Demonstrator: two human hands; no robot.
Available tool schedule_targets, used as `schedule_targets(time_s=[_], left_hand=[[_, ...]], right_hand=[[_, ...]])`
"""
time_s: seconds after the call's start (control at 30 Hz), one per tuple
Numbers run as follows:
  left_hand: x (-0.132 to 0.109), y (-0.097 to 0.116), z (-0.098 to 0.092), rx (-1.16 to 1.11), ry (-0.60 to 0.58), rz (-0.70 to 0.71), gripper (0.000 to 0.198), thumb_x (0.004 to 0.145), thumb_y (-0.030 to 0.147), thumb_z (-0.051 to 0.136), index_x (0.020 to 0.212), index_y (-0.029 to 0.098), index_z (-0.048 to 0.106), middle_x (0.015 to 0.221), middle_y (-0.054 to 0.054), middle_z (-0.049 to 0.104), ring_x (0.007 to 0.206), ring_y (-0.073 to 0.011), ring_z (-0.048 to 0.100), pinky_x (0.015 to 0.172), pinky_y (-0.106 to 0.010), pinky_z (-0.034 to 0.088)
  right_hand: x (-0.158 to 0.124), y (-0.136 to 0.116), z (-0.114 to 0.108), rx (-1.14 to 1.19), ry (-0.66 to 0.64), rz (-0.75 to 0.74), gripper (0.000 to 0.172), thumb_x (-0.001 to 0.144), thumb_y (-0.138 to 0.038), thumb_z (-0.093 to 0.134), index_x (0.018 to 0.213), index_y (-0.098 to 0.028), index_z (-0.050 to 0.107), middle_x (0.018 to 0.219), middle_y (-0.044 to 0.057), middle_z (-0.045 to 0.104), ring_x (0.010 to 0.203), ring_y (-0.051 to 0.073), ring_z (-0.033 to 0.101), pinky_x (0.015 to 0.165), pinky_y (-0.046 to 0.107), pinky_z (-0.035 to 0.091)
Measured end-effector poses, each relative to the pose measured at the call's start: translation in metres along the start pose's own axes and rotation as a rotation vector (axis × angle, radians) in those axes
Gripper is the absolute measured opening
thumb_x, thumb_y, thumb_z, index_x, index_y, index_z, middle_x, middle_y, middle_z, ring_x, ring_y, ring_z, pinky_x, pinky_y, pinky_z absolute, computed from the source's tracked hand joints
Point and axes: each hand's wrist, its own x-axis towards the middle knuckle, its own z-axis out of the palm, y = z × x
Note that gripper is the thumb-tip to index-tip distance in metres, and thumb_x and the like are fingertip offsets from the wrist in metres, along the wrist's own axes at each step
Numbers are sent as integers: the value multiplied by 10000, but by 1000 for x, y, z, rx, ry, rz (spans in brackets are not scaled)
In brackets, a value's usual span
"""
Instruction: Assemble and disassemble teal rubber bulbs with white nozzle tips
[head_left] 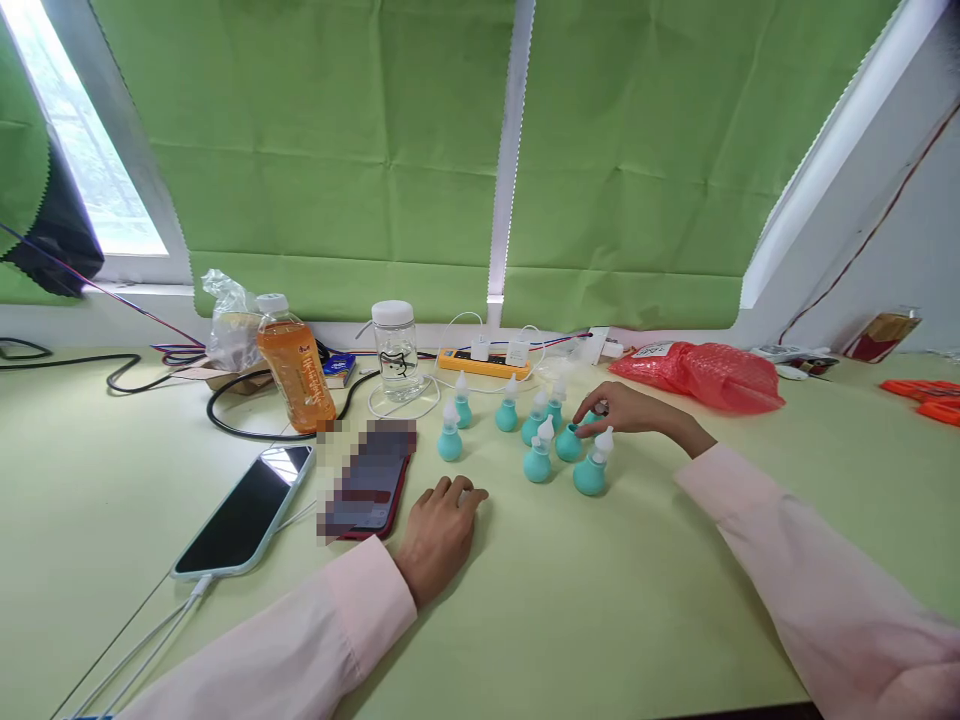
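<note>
Several small teal nasal aspirators with clear pointed tips stand upright on the table, among them a front one [590, 476] and a left one [450, 444]. My right hand [619, 410] reaches in from the right, its fingertips pinched at the neck of a teal aspirator bulb [568, 443] that shows an open top with no tip. Another teal bulb is partly hidden behind these fingers. My left hand [441, 530] rests on the table left of the aspirators, holding nothing, its fingers loosely bent and the thumb stretched out to the right.
Left of my left hand lie a red-cased phone [371, 480] and a pale-cased phone [244, 515] with white cables. Behind stand an orange drink bottle [296, 375], a clear jar [396, 355] and a yellow power strip [480, 365]. A red plastic package [705, 375] lies at back right.
</note>
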Motion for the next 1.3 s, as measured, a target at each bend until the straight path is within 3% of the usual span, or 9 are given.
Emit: schedule_targets(time_s=[0.37, 0.53, 0.6, 0.7, 0.77, 0.9, 1.03, 1.2, 1.3], left_hand=[[-2, -2, 4, -211, 89, 1, 310, 740, 59, 355, 977, 182, 513, 948, -66, 521, 875, -187, 488, 702, -323, 453], [-2, 3, -2, -668, 239, -126, 259, 759, 155, 401, 990, 188, 512, 921, -58, 517, 800, -153, 499, 674, -288, 462], [0, 4, -4, -962, 262, -236, 244, 753, 202, 443, 985, 180, 515, 895, -55, 515, 758, -141, 496, 632, -263, 472], [6, -1, -5, -1500, 92, -407, 326, 698, 213, 542, 1012, 139, 499, 881, -62, 513, 725, -136, 514, 657, -284, 479], [10, -5, -5, -1799, -61, -496, 382, 656, 158, 577, 1024, 113, 486, 874, -67, 522, 703, -132, 533, 705, -305, 467], [13, -11, -7, -2014, -168, -557, 326, 685, 201, 526, 995, 105, 502, 786, -65, 534, 644, -136, 531, 580, -271, 468], [11, -8, -10, -1739, -242, -410, 336, 681, 314, 569, 955, 123, 533, 631, -3, 482, 454, -71, 427, 384, -185, 359], [11, -4, -11, -1650, -235, -403, 309, 662, 411, 575, 786, 132, 529, 574, 32, 413, 424, -53, 370, 348, -166, 294], [11, -5, -10, -1612, -139, -482, 319, 685, 460, 522, 682, 146, 470, 493, 65, 328, 386, -43, 296, 335, -157, 237]], right_hand=[[5, 15, 9, -28, -45, -152, 261, 610, -387, 579, 696, -153, 656, 591, 17, 558, 518, 110, 444, 452, 214, 313], [-9, 11, -17, -32, 247, -196, 253, 660, -401, 552, 708, -161, 617, 564, 0, 489, 498, 98, 397, 450, 217, 304], [-23, -3, -32, 10, 524, -207, 215, 657, -397, 576, 699, -188, 602, 533, -23, 427, 449, 78, 329, 407, 211, 255], [-45, -39, -36, 102, 846, -326, 128, 660, -323, 610, 688, -202, 580, 552, -28, 403, 431, 63, 271, 396, 216, 226], [-52, -66, -15, 167, 883, -416, 78, 684, -277, 599, 692, -207, 568, 537, -37, 394, 411, 56, 265, 383, 208, 227], [-50, -98, 72, 217, 582, -618, 30, 724, -224, 556, 707, -199, 552, 565, -28, 402, 460, 72, 342, 433, 210, 289], [-44, -97, 135, 366, 469, -515, 73, 780, -220, 461, 727, -188, 501, 589, -26, 374, 496, 87, 352, 457, 213, 304], [-55, -92, 130, 487, 302, -419, 144, 831, -252, 352, 921, -221, 461, 666, -11, 407, 586, 115, 382, 556, 243, 336], [-64, -96, 123, 648, 191, -316, 275, 851, -259, 294, 1126, -252, 280, 720, -7, 410, 597, 119, 379, 577, 253, 341]])
